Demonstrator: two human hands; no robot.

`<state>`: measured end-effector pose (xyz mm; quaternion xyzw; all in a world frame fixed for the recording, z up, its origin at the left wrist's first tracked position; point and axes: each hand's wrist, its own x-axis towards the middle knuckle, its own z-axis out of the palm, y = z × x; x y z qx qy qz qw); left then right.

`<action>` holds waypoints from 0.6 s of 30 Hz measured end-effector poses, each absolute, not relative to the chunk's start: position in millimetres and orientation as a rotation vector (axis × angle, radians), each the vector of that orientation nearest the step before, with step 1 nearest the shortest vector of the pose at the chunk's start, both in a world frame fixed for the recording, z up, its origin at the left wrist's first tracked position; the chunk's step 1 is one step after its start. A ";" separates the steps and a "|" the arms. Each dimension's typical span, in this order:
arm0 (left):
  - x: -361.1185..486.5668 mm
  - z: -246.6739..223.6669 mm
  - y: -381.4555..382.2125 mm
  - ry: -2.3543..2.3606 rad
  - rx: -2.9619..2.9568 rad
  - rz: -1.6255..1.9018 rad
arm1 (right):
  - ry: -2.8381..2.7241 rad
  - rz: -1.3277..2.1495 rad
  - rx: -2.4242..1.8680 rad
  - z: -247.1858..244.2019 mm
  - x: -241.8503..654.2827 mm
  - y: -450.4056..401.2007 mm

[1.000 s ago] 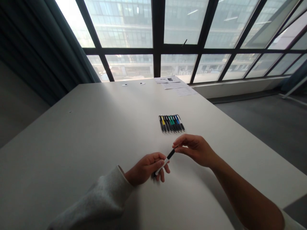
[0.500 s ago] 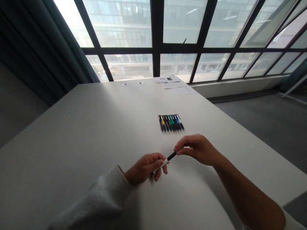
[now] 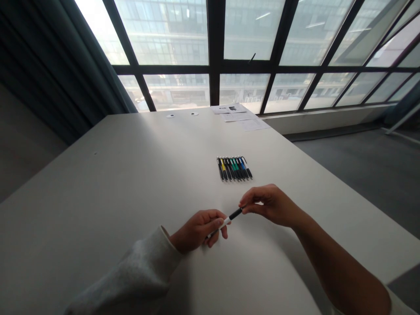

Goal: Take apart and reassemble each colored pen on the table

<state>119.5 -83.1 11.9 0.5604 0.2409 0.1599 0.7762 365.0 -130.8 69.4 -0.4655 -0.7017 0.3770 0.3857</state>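
A white pen with a black grip (image 3: 234, 214) is held slantwise between my two hands, over the near part of the table. My left hand (image 3: 204, 228) is closed round its white barrel, thumb on top. At the pen's upper right end, the fingertips of my right hand (image 3: 271, 203) pinch its tip, which they hide. Beyond the hands lies a row of several pens (image 3: 234, 169), side by side, in black, yellow, green, blue and white.
The white table (image 3: 147, 175) stretches to the windows. Printed paper sheets (image 3: 238, 116) lie at its far right corner. Two small white discs (image 3: 194, 114) with dark centres sit near the far edge. A dark curtain (image 3: 65, 65) hangs at the left.
Hardly anything differs. Both hands keep their grip on the pen, and the row of pens stays put.
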 end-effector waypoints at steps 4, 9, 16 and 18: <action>119.9 14.4 -83.6 0.525 1.231 0.346 | -1.871 0.913 -1.254 67.8 361.2 -130.6; 119.7 14.6 -82.8 0.532 1.243 0.355 | -1.805 1.076 -1.310 65.1 359.4 -131.0; 119.4 15.4 -83.3 0.556 1.230 0.388 | -1.847 1.051 -1.357 63.9 361.7 -128.8; 119.3 15.6 -83.5 0.558 1.235 0.397 | -1.865 1.042 -1.449 62.8 361.2 -127.9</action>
